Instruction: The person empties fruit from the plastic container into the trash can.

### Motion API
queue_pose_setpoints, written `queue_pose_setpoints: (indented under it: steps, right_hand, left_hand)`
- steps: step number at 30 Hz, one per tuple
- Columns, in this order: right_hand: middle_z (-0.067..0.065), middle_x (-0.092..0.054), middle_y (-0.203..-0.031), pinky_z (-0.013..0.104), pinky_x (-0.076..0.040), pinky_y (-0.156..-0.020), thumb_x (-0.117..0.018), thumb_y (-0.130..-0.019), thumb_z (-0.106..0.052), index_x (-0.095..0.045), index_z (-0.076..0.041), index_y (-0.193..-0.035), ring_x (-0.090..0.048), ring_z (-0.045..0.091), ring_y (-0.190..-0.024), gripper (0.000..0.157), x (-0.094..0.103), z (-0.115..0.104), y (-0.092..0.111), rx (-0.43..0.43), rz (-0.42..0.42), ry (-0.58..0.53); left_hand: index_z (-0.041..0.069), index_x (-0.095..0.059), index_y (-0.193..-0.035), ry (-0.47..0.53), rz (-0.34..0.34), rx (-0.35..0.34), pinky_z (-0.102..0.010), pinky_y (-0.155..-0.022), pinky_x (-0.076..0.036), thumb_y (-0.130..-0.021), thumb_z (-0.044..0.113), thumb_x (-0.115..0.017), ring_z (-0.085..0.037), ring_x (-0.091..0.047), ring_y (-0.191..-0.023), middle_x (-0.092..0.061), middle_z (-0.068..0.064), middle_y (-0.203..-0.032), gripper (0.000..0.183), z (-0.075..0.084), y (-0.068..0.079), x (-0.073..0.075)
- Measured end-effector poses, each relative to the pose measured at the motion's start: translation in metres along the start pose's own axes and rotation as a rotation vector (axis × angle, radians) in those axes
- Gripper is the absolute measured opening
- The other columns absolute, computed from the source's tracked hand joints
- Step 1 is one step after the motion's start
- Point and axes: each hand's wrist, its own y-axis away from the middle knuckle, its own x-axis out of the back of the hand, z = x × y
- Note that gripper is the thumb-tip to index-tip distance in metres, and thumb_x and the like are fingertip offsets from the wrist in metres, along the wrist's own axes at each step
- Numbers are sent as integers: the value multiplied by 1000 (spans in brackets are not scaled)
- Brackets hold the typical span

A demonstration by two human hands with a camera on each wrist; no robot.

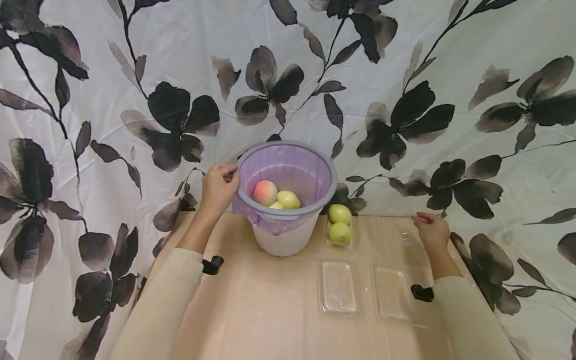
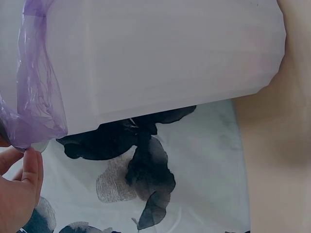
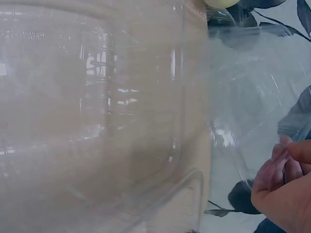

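Note:
A trash bin (image 1: 288, 235) with a grey rim and a purple bag liner (image 1: 310, 172) stands at the back of the table. Inside lie a peach (image 1: 265, 192) and two lemons (image 1: 288, 199), one partly hidden. My left hand (image 1: 219, 187) pinches the bin's rim on its left side, fingers against the bag's folded edge. Right of the bin, two lemons (image 1: 339, 224) sit in a clear plastic clamshell container (image 1: 351, 243). My right hand (image 1: 432, 231) holds the far right edge of a clear plastic lid (image 3: 243, 107) between thumb and fingers.
An open clear clamshell container (image 1: 339, 287) lies on the tan table (image 1: 252, 310), its second half (image 1: 393, 295) to the right. A white cloth (image 1: 193, 60) with dark flowers hangs behind and around the table.

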Motion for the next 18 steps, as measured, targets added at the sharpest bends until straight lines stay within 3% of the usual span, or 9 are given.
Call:
queue_pose_setpoints:
  steps: [5,10,12,18]
  right_hand:
    - [4,-78,-117,8,-49,-61,-63,-102,-17,-65,-1,-135,-55,-17,-69,38,-5,8,0,-21,32,-47]
    - [-16,-76,-92,9,-50,-60,-63,-102,-19,-65,1,-136,-58,-15,-66,39,-10,18,-1,-90,31,-139]
    - [-17,-76,-93,8,-51,-60,-64,-102,-18,-62,2,-138,-58,-16,-66,42,-12,21,-2,-102,19,-163]
    - [-1,-75,-116,6,-53,-65,-63,-100,-9,-56,3,-144,-59,-19,-68,47,-17,29,-7,-120,-29,-201]
  left_hand:
    - [-5,-74,-119,-3,-5,6,-46,-86,-59,-91,6,-67,-34,-70,-95,-70,-22,-118,31,1,1,0]
    - [-5,-74,-120,-6,-8,14,-45,-87,-58,-91,6,-68,-34,-70,-96,-70,-22,-118,31,2,0,0]
    - [-5,-74,-119,-5,-7,13,-45,-87,-58,-91,6,-68,-34,-70,-96,-70,-22,-117,31,3,1,0]
    - [-5,-75,-118,-5,1,9,-45,-87,-59,-90,6,-67,-34,-71,-95,-70,-22,-116,31,3,1,0]
